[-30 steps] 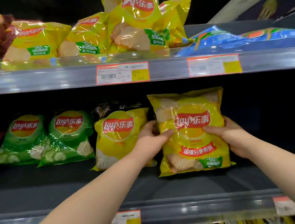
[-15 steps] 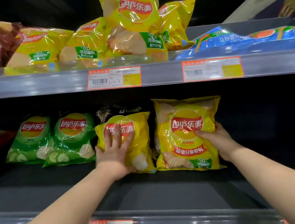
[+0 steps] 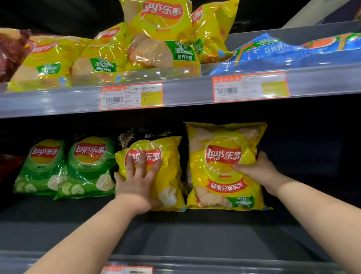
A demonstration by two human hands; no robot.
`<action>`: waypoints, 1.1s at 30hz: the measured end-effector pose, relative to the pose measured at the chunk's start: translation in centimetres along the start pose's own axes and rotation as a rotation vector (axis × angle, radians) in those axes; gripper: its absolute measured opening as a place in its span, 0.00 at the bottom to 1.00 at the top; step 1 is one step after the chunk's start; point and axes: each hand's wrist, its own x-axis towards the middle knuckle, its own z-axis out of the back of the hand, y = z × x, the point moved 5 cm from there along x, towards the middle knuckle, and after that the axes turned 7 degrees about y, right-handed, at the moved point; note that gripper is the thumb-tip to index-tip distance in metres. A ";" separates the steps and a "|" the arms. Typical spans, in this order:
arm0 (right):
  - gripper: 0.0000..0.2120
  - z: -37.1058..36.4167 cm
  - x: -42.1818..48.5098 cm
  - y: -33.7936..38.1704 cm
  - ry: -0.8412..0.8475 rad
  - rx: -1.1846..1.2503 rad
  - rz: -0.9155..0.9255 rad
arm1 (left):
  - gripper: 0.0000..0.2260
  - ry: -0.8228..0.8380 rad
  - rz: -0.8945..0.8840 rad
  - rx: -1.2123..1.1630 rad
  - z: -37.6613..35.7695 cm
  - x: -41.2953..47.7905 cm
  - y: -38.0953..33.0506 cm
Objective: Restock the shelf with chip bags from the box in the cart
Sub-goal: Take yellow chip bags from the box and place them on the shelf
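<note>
A large yellow chip bag (image 3: 222, 155) stands upright on the dark middle shelf (image 3: 183, 235). My right hand (image 3: 256, 169) grips its right edge, thumb across the front and fingers behind. Just left of it stands a smaller yellow chip bag (image 3: 167, 177). My left hand (image 3: 137, 180) presses flat against that bag's front with straight, spread fingers. The box and the cart are out of view.
Two green chip bags (image 3: 69, 168) stand to the left, with a dark bag behind the small yellow one. The upper shelf (image 3: 182, 93) holds several yellow bags, a maroon bag and flat blue bags. The shelf floor right of the large bag is dark and bare.
My left hand let go of the large bag and moved left onto the smaller yellow bag. The large bag went deeper into the shelf and stands beside it.
</note>
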 end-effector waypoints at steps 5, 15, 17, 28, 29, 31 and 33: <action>0.57 0.9 -0.8 1.8 -0.194 -0.151 0.159 | 0.48 -0.024 0.028 0.002 1.3 -0.8 0.2; 0.33 -2.4 -5.4 6.8 -0.088 -1.208 0.414 | 0.38 -0.100 0.006 0.034 2.0 -4.5 -0.1; 0.33 -4.5 -6.3 6.8 0.048 -1.294 0.403 | 0.37 -0.118 -0.007 0.070 2.4 -5.8 0.3; 0.33 -22.3 -16.5 10.8 0.361 -1.278 0.631 | 0.36 -0.049 0.149 0.121 1.9 -20.1 13.4; 0.33 -24.4 -18.0 11.2 0.401 -1.269 0.648 | 0.36 -0.030 0.179 0.118 1.6 -22.1 15.2; 0.34 -28.6 -21.4 12.0 0.468 -1.263 0.707 | 0.36 0.007 0.250 0.117 1.1 -26.5 19.0; 0.34 -32.7 -25.2 12.8 0.539 -1.238 0.768 | 0.37 0.051 0.340 0.107 0.5 -31.0 22.8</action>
